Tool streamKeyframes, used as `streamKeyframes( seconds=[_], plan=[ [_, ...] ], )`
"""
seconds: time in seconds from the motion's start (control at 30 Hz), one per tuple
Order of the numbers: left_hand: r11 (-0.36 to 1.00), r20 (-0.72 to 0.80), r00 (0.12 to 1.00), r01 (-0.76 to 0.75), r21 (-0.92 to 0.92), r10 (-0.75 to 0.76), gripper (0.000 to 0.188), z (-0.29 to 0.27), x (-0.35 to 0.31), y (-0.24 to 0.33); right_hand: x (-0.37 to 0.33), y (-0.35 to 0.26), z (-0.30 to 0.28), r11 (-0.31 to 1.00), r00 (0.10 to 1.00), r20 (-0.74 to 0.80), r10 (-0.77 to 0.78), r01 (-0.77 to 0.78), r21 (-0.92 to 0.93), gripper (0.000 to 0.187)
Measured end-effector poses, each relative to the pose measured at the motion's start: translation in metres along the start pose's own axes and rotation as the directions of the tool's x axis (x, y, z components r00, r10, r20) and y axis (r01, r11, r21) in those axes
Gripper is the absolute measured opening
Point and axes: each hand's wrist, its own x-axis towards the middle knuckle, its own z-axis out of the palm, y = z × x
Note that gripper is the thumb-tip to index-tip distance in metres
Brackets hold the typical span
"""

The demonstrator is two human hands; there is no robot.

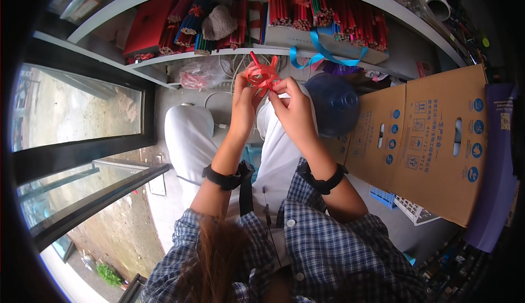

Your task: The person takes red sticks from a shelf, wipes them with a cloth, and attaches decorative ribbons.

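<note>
Both my hands are raised in front of my knees, close together at a red ribbon (262,75) bunched in loops. My left hand (244,99) has its fingers closed on the ribbon's left and lower side. My right hand (293,109) pinches the ribbon from the right, thumb against fingertips. A darker red, narrow strip or stick points up out of the loops; I cannot tell which it is. Just beyond, a bright blue ribbon (322,55) hangs in curls from the shelf edge.
Bundled red pencil-like sticks (280,9) fill the white shelf (219,51) ahead. A grey-white cloth lump (219,22) lies among them. At my right stand a blue water bottle (333,104) and a large cardboard box (421,139). Left is a dark-framed window (82,106).
</note>
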Motion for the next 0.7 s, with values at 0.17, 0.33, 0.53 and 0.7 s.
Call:
streamKeyframes(
  seconds=[0.17, 0.33, 0.53, 0.7],
  plan=[
    [0.998, -0.011, 1.0, 0.015, -0.062, -0.016, 0.043, 0.002, -0.004, -0.005, -0.003, 0.005, 0.001, 0.999, 0.999, 0.0, 0.043, -0.043, -0.02, 0.016],
    [0.999, -0.05, 0.998, -0.033, 0.037, 0.035, 0.049, -0.003, 0.004, -0.013, -0.004, 0.006, 0.005, 0.99, 0.992, 0.077, 0.099, -0.105, 0.09, 0.024],
    [0.998, -0.081, 0.997, 0.016, 0.059, -0.011, 0.046, -0.009, 0.009, -0.014, -0.004, 0.0, 0.0, 0.981, 0.993, -0.006, -0.121, 0.119, -0.151, 0.034],
    [0.985, -0.024, 0.999, 0.029, 0.172, -0.025, 0.043, -0.011, 0.007, -0.018, 0.005, -0.009, -0.01, 0.761, 0.894, 0.122, -0.431, 0.433, -0.483, 0.031]
  ],
)
